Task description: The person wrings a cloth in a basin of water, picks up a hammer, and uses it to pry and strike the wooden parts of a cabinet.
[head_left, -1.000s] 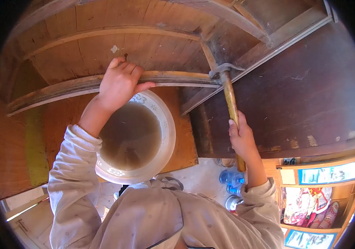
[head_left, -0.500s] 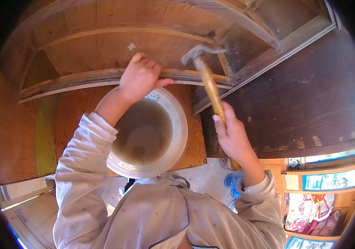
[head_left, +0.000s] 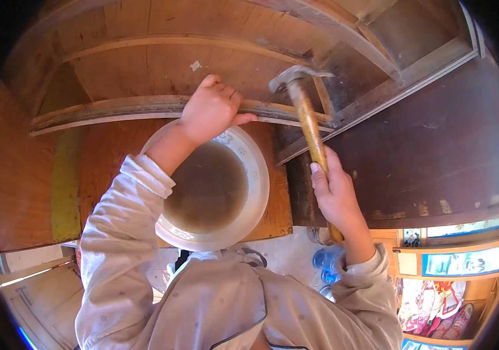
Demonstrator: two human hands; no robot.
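Observation:
My left hand point(head_left: 213, 111) is closed around the front rail point(head_left: 127, 107) of a wooden cabinet frame, its thumb along the near side. In my right hand point(head_left: 337, 189) is a claw hammer point(head_left: 309, 123), gripped by its yellowish wooden handle. The hammer's metal head points away from me and lies over the right part of the frame; whether it touches the wood I cannot tell. Below my left wrist stands a white basin point(head_left: 256, 181) holding murky brown water, partly covered by my forearm.
The basin rests on an orange-brown wooden surface point(head_left: 278, 204). A dark wooden panel point(head_left: 413, 140) extends to the right. Blue plastic bottles point(head_left: 325, 259) are on the floor below. At lower right, a cabinet point(head_left: 456, 258) with picture panels holds patterned fabric.
In view, both hands, the hammer and the basin sit slightly farther right, apparently with a small camera shift. My left hand keeps its hold on the rail and my right keeps the hammer.

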